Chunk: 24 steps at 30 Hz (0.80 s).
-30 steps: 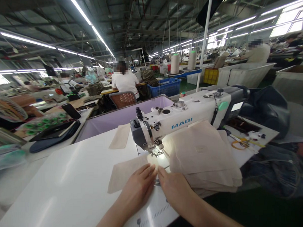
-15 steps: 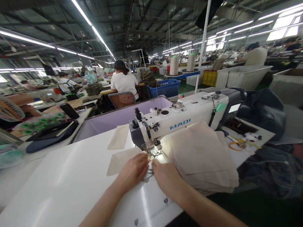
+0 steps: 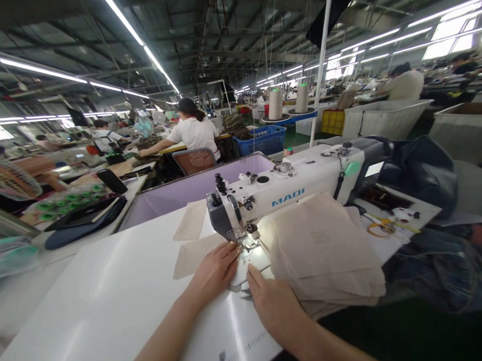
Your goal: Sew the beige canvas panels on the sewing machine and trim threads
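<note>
A white MAQI sewing machine (image 3: 288,195) stands over the white table, its lamp lighting the needle area and presser foot (image 3: 250,244). My left hand (image 3: 216,266) is just left of the foot, fingers together and pressed on the end of a beige fabric piece (image 3: 194,255). Close by on the right, my right hand (image 3: 270,297) is closed, thumb and forefinger tips near the needle plate. Grey pointed blades, seemingly thread snips (image 3: 246,295), stick out from under it; their handles are hidden. Another beige piece (image 3: 190,221) lies behind the first.
A stack of beige fabric panels (image 3: 325,252) lies under the machine arm to the right. Behind the table is a lilac-lined bin (image 3: 165,193). Orange-handled scissors (image 3: 379,227) rest at the right end. A co-worker in white (image 3: 195,131) sits beyond, beside a blue crate (image 3: 262,142).
My right hand has drawn back from the needle, toward me and slightly right, with the grey blades. My left hand has stayed nearly in place. The co-worker's arm now reaches left.
</note>
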Tool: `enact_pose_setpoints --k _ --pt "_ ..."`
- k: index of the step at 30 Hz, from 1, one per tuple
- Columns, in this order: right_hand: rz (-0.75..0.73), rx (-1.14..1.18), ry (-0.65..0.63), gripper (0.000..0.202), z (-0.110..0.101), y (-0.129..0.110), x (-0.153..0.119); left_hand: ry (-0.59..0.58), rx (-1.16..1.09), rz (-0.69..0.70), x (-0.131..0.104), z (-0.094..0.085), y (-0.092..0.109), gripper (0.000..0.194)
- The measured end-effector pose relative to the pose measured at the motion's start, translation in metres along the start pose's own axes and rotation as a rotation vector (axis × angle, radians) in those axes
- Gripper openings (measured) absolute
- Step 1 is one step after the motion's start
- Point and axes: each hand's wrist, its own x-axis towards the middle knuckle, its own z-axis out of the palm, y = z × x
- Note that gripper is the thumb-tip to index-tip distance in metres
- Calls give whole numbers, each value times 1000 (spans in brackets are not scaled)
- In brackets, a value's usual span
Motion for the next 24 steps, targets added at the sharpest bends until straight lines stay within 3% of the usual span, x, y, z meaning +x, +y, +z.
enact_pose_setpoints --k 12,17,21,24 --pt "36 65 16 49 1 1 2 -1 13 -20 3 -5 3 33" --pt "58 109 -1 46 -15 2 -2 -87 5 -111 0 -18 31 24" --pt "47 158 -64 52 -22 4 -8 -130 -39 -75 -6 -20 56 25" --pt "35 128 -98 53 -20 4 -12 -112 25 -56 -10 -15 59 30"
